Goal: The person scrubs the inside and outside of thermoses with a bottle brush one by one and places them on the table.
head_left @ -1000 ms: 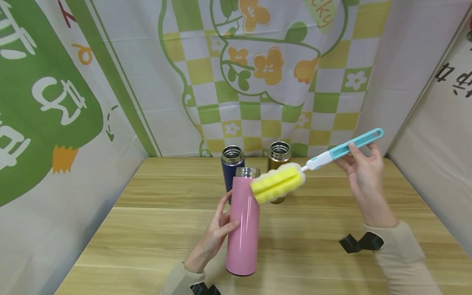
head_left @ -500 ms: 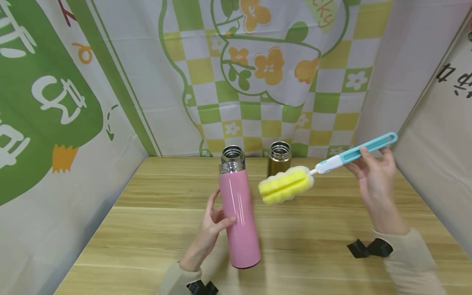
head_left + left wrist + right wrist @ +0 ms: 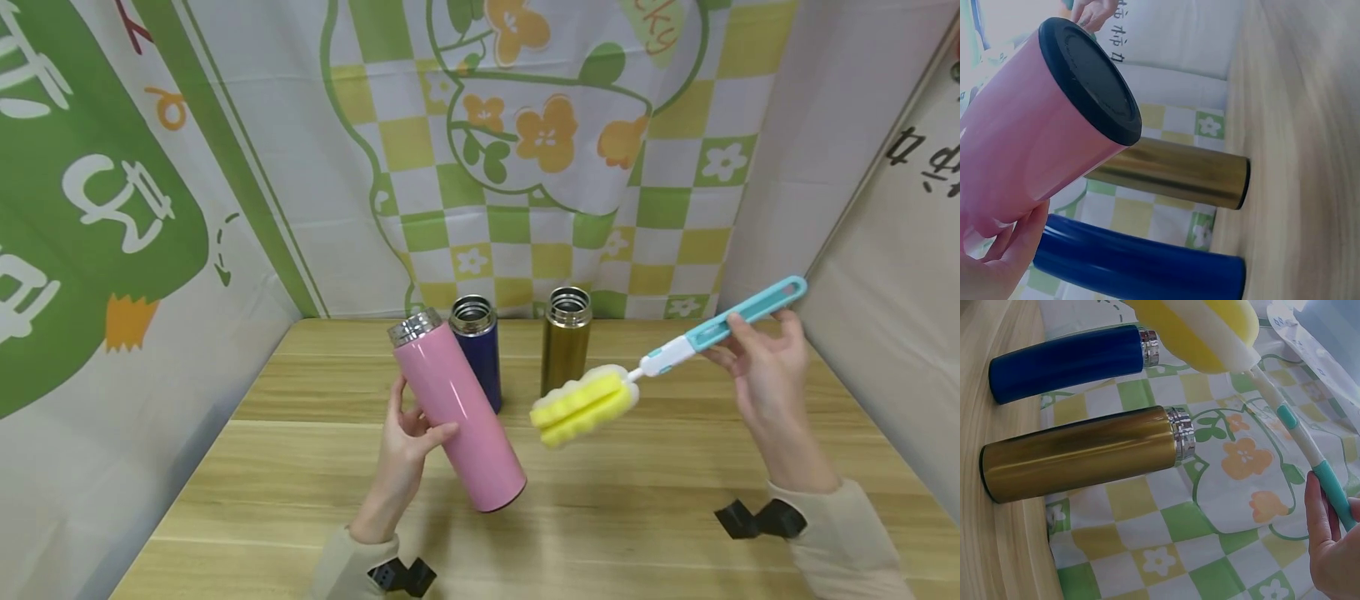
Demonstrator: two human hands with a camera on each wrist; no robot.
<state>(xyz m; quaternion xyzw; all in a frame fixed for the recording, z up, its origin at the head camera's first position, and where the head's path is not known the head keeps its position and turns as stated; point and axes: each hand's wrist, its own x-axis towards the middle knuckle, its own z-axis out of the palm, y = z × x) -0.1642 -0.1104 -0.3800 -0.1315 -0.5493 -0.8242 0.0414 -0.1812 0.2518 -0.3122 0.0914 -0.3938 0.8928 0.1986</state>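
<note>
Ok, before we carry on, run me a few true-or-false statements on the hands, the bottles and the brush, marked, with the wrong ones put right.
1. The left hand holds the pink bottle. True.
2. The pink bottle stands upright on the table. False: it is tilted, its base raised off the table.
3. The right hand holds the sponge brush. True.
4. The brush's sponge head is inside the pink bottle. False: it is outside, apart from it.
5. The blue bottle and gold bottle are upright. True.

The rear-left flask (image 3: 484, 358) and rear-right flask (image 3: 565, 358) stand on the table (image 3: 285, 467) behind the held flask (image 3: 467, 407) and the brush (image 3: 667, 356) respectively.
</note>
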